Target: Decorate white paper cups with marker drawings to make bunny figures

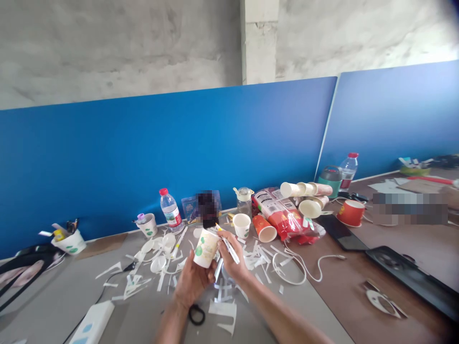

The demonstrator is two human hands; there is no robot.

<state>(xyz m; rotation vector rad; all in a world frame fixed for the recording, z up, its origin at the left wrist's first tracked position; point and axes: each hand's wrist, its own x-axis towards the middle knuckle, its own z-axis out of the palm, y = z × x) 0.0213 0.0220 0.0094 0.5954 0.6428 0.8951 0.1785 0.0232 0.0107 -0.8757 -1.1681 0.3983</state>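
Observation:
My left hand [195, 282] is wrapped round a white paper cup [205, 248] with green leaf prints, tilted in front of me. In my right hand [229, 255], beside the cup's rim, is a slim white pen [231, 249]; a yellow tip pokes out above the fingers. Those fingers are closed and look close to the cup's side; whether they touch it I cannot tell. Cut white paper strips [260, 258] lie scattered around both hands. Below my left wrist sits a black ring [196, 315], perhaps a handle, partly hidden by the arm.
Along the blue partition [161, 143] stand a water bottle [170, 210], another paper cup [241, 225] and a clear jug [244, 200]. An orange cup [264, 228] lies beside a red plastic package [281, 212]. A white power strip [93, 322] is at front left; a white cable [304, 274] curls at right.

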